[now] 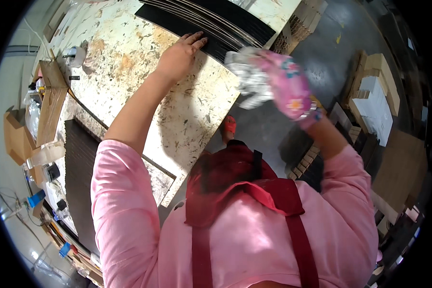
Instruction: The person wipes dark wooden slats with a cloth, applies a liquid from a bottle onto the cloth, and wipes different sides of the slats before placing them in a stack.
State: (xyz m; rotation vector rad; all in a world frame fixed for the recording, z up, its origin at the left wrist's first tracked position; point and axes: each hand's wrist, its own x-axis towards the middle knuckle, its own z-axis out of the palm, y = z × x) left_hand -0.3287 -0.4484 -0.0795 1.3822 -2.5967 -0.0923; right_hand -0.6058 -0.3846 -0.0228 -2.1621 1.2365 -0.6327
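Bare, with its fingers stretched out and slightly parted, my left hand [180,56] lies at the near edge of a black board [175,24] on the table. More thin dark boards [211,21] are stacked along it, their pale edges showing. My right hand [288,81], in a pink flowered glove, is closed on a crumpled white rag [253,79] at the boards' right end, by the table corner. Motion smears both glove and rag. Whether the rag touches the boards I cannot tell.
The stained, pale worktable [125,62] ends in an edge before me. A long dark panel [79,177] lies to the left, near cardboard boxes [53,110] and bottles. At right, a carton [377,103] and stacked wooden pieces [305,161] stand on the grey floor [326,53].
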